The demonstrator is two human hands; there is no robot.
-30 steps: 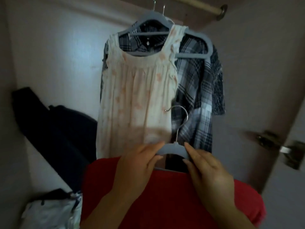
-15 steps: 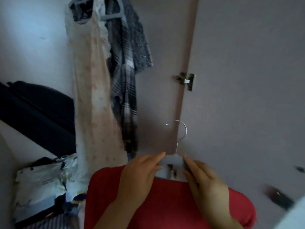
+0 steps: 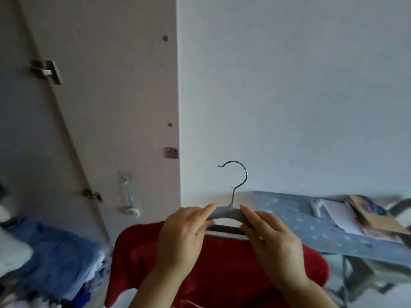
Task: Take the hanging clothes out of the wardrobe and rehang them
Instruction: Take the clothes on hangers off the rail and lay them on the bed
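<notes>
Clearly carrying step: left hand and right hand gripped grey hanger, fingers curled over its top. Red garment hung from hanger, near centre, right of wardrobe door. Next probably needed: find rail, lift hook over it.
</notes>
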